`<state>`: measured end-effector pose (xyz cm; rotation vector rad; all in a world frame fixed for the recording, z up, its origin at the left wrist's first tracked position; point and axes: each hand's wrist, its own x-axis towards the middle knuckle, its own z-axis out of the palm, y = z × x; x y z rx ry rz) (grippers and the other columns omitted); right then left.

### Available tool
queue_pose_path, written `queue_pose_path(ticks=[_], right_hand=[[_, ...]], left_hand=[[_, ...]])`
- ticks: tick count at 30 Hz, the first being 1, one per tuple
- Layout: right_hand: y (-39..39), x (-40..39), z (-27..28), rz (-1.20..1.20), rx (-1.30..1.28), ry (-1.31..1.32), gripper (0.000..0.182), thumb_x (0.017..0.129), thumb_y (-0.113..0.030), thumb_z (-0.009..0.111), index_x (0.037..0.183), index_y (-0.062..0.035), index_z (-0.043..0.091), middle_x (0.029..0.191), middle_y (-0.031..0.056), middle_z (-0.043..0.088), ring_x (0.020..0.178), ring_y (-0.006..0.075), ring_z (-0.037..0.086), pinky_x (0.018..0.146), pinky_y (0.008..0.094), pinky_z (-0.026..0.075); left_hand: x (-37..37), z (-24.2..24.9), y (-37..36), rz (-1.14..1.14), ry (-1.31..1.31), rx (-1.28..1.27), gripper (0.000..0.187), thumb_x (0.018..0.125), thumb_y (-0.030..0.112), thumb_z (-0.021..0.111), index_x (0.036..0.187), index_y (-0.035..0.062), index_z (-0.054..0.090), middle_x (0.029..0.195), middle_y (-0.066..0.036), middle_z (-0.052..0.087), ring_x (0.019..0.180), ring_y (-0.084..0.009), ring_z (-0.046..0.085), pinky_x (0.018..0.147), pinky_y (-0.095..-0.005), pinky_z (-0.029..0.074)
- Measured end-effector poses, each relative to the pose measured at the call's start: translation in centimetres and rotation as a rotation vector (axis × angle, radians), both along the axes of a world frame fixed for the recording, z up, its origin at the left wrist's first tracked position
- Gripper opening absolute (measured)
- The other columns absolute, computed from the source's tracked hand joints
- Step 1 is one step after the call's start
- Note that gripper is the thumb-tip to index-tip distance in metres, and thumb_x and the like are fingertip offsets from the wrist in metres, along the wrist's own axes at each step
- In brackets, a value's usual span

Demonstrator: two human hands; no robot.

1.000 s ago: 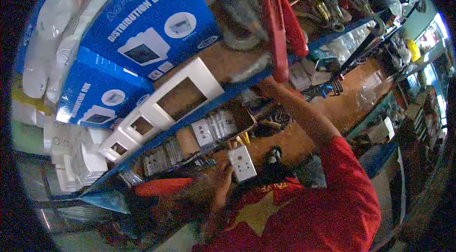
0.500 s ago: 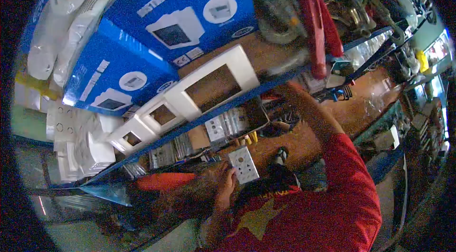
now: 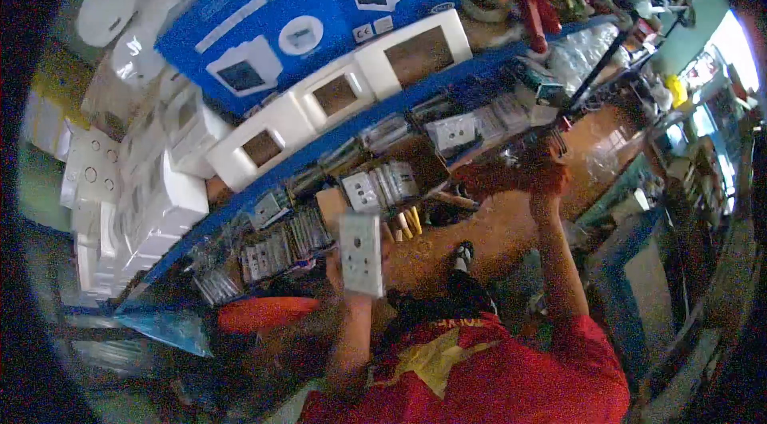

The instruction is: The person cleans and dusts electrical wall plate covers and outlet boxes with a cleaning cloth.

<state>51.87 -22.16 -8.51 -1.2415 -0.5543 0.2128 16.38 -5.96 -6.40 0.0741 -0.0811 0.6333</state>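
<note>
Since half a second ago, the left hand [image 3: 345, 264] has lifted the white socket plate [image 3: 361, 254] higher, so it now stands upright just below the centre of the frame, gripped along its left edge. Meanwhile the right hand [image 3: 542, 176] has dropped from the upper shelf edge and sits right of centre, reaching toward the packets on the middle shelf; blur hides whether it is clenched or grasping anything. Blue distribution boxes [image 3: 264, 33] have slid toward the top of the frame, with white frame covers [image 3: 335, 97] lined along the blue shelf rail [image 3: 319, 151] beneath them. Packaged switches [image 3: 375, 188] lie just above the raised plate.
</note>
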Motion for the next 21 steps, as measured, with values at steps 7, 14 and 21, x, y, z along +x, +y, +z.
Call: queue_pose_path(ticks=[7, 14, 21], right_hand=[[2.8, -24.5, 20.4, 0.084, -0.686, -0.814, 0.066, 0.076, -0.018, 0.054, 0.133, -0.0014, 0.026, 0.139, 0.0238, 0.02, 0.128, 0.0373, 0.024, 0.105, 0.0437, 0.018], [9.6, -29.4, 20.5, -0.028, -0.421, -1.051, 0.063, 0.08, -0.031, 0.046, 0.13, 0.0036, 0.029, 0.14, 0.0247, 0.016, 0.131, 0.0417, 0.006, 0.104, 0.0546, 0.001], [8.4, -42.3, 13.4, 0.535, -0.182, -0.554, 0.055, 0.085, -0.034, 0.044, 0.126, 0.001, 0.033, 0.128, 0.0147, 0.038, 0.122, 0.032, 0.032, 0.105, 0.0405, 0.019]], left_hand=[[0.8, 11.1, -1.8, -0.084, 0.348, 0.339, 0.062, 0.087, 0.045, 0.038, 0.133, 0.0034, 0.029, 0.131, -0.018, 0.037, 0.115, -0.0312, 0.044, 0.093, -0.0419, 0.04], [-8.4, 7.6, -7.5, 0.334, 0.925, 0.905, 0.052, 0.089, 0.036, 0.04, 0.133, 0.0087, 0.03, 0.122, -0.009, 0.048, 0.108, -0.0256, 0.048, 0.094, -0.0373, 0.037], [-13.0, 14.2, -2.0, 0.542, 0.475, 0.648, 0.056, 0.088, 0.033, 0.044, 0.133, 0.0033, 0.029, 0.127, -0.012, 0.042, 0.109, -0.0225, 0.047, 0.092, -0.0369, 0.04]])
